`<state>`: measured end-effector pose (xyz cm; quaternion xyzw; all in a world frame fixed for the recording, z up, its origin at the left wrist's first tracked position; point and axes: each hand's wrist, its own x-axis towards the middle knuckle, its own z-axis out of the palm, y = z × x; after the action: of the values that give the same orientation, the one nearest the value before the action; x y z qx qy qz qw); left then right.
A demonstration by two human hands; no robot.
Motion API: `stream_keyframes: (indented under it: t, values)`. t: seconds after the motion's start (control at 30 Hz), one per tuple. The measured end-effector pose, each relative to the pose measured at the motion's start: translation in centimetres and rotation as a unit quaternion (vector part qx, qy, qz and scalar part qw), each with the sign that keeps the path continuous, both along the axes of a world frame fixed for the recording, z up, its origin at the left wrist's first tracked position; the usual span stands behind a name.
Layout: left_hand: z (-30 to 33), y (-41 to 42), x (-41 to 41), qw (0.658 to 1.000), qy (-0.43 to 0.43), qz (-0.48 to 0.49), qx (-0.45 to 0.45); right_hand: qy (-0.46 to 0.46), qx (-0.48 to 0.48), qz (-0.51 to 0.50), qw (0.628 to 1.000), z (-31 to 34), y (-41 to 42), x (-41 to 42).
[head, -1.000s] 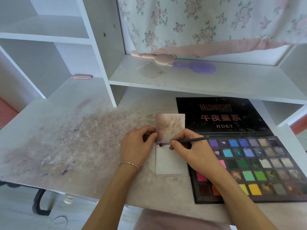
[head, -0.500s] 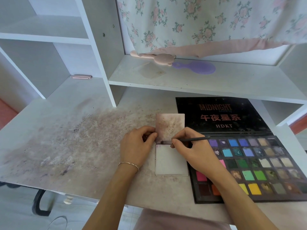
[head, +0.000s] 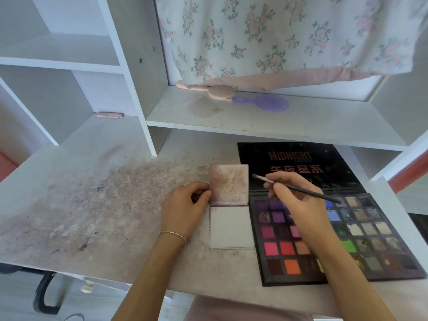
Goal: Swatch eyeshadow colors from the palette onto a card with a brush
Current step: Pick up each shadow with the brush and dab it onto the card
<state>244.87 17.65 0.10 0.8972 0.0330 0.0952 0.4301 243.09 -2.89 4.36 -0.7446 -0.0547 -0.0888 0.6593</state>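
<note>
Black eyeshadow palette (head: 308, 262) lies open flat on the right of the tabletop (head: 76, 205), lid (head: 291, 163) folded back with "MIDNIGHT" printed on it. Its pans run in rows: purples top left, magenta, hot pink and red below those, orange and a dark brown in the bottom row, blues and bright green mid-way, then beiges, greys and muddy shimmers to the right. A few pans look dug out and messy.

Just left of the palette sits the card (head: 231, 228), really two squares end to end: the far one is smeared dusty mauve with dark specks, the near one is mostly white with a purple streak along its top edge. Left hand (head: 185, 212) pins the far square down, thumb and fingers curled onto its left edge. Right hand (head: 298, 205) hovers over the purple pans, fingers pinched around a thin dark brush (head: 298, 187) like a pen, with the bristle tip out over the lid, just off the card's right edge and not touching it.

Tabletop to the left is dusted all over with mauve-brown powder. On the shelf (head: 266, 121) behind lie a pink hairbrush (head: 208, 89) and a purple one (head: 266, 103).
</note>
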Motion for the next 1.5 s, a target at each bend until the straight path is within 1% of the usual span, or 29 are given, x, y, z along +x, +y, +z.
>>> stream_keyframes:
  t: [0.17, 0.27, 0.33, 0.57, 0.77, 0.97, 1.1, 1.23, 1.33, 1.5]
  values:
    - [0.3, -0.1, 0.1, 1.000, 0.007, 0.007, -0.014, 0.014, -0.033, -0.080, 0.996, -0.2, -3.2, -0.7]
    - [0.2, -0.7, 0.3, 0.999, 0.010, 0.036, -0.024, 0.030, -0.072, -0.111, 0.991, -0.9, -4.5, -0.9]
    - [0.0, -1.2, 0.3, 0.998, 0.001, 0.060, -0.008, 0.038, -0.090, -0.122, 0.988, -1.4, -5.0, -1.0]
    - [-0.2, -1.3, 0.2, 0.998, -0.006, 0.059, 0.000, 0.027, -0.171, -0.098, 0.980, -2.4, -5.3, -0.9]
    - [-0.3, -1.4, 0.2, 0.998, -0.010, 0.060, 0.000, 0.029, -0.189, -0.086, 0.978, -2.6, -5.4, -0.7]
    - [-0.2, -1.5, 0.1, 0.998, -0.015, 0.060, 0.005, 0.024, -0.231, -0.072, 0.970, -2.7, -5.4, -0.9]
    - [-0.1, -1.5, 0.1, 0.998, -0.016, 0.058, 0.013, 0.012, -0.211, -0.086, 0.974, -2.6, -5.4, -0.9]
    - [-0.1, -1.5, 0.1, 0.998, -0.018, 0.060, 0.012, 0.020, -0.232, -0.076, 0.970, -2.7, -5.4, -0.8]
    - [-0.2, -1.5, 0.1, 0.998, -0.016, 0.061, 0.007, 0.019, -0.226, -0.091, 0.970, -2.8, -5.5, -0.8]
    - [-0.2, -1.5, 0.1, 0.998, -0.020, 0.060, 0.005, 0.028, -0.230, -0.076, 0.970, -2.9, -5.4, -0.8]
